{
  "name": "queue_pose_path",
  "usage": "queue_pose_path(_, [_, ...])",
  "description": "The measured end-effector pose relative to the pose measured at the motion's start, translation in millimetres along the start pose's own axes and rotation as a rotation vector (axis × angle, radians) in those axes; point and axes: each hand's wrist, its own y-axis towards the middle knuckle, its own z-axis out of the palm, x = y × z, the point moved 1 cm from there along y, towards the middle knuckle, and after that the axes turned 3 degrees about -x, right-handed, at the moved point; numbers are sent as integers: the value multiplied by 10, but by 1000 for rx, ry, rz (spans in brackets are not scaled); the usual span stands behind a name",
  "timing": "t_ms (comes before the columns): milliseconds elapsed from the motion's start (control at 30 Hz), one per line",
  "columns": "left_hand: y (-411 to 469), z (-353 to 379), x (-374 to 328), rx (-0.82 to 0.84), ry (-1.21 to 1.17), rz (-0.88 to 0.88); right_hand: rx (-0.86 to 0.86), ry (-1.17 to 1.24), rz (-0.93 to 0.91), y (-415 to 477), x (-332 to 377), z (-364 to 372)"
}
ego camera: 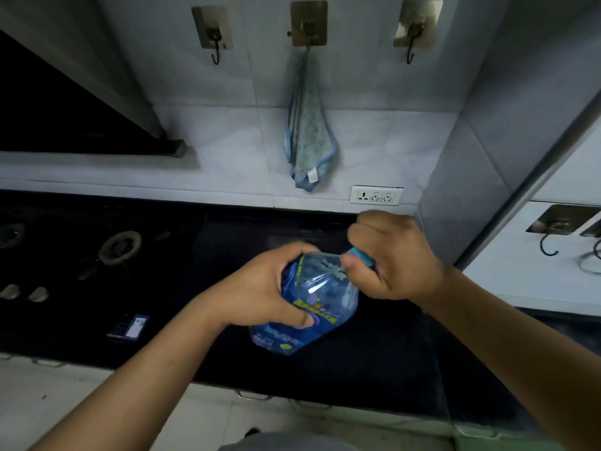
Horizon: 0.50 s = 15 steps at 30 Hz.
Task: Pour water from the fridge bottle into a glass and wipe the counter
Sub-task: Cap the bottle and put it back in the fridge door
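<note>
A clear plastic water bottle (pixel 312 307) with a blue label is held above the black counter (pixel 374 359), tilted with its neck toward the right. My left hand (pixel 260 291) wraps around the bottle's body. My right hand (pixel 393 258) is closed over the blue cap (pixel 361 257) at the neck. A blue-edged cloth (pixel 309 138) hangs from the middle wall hook behind the counter. No glass is in view.
A gas hob with a burner (pixel 119 247) and knobs (pixel 24 292) fills the counter's left part. A small card (pixel 135 327) lies near the front edge. A wall socket (pixel 376 195) sits just above the counter. A grey wall (pixel 461 190) closes off the right side.
</note>
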Motion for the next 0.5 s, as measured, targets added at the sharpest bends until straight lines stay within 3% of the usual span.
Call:
queue_pose_path(100, [7,141,-25,-156,99,-69,151,30,660,118,17,93])
queue_pose_path(133, [-6,187,-20,-220,151,-68,223,-2,772,108,-1,131])
queue_pose_path(167, [-22,208,-18,-266,189,-51,238,-48,731,94,-14,154])
queue_pose_path(233, [-53,168,-42,-265,200,-5,136,-71,405,77,33,65])
queue_pose_path(300, [-70,89,-82,-179,151,34,33,45,124,35,70,-10])
queue_pose_path(333, [-78,67,-100,-143,118,38,-10,125,91,20,72,-17])
queue_pose_path(400, [-86,78,-109,-135,71,6,-63,189,241,49,88,28])
queue_pose_path(500, [-122,172,-22,-236,57,-77,56,0,573,173,135,199])
